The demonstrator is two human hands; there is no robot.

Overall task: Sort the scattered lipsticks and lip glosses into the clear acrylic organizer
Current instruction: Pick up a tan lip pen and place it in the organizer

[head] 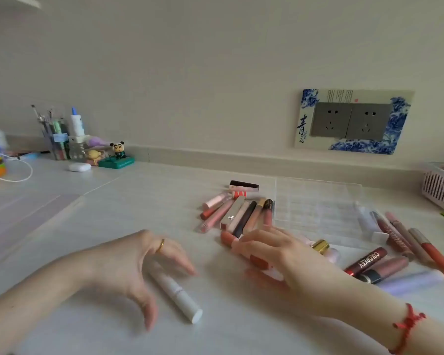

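Left hand: the left hand hovers palm down over a white tube lying on the table, fingers spread and apart, closed on nothing; thumb and fingers bracket the tube, which looks like the set-up for a pinch.
Right hand: the right hand is curled over a terracotta lip gloss with a pale cap end showing below the palm; the fingers appear wrapped on it, though motion blur hides the exact contact.
Organizer: the clear acrylic organizer sits beyond the right hand, near the back of the table; its slots look empty, so sorting seems barely begun.
Left cluster: a pile of lipsticks lies just beside the organizer's left wall, several touching, mostly pointing toward the person.
Right cluster: more tubes fan out on the organizer's right, including 1 dark red tube marked COLORKEY and a lavender tube.
Likely reason for layout: items ring the organizer, so each hand reaches its own side.
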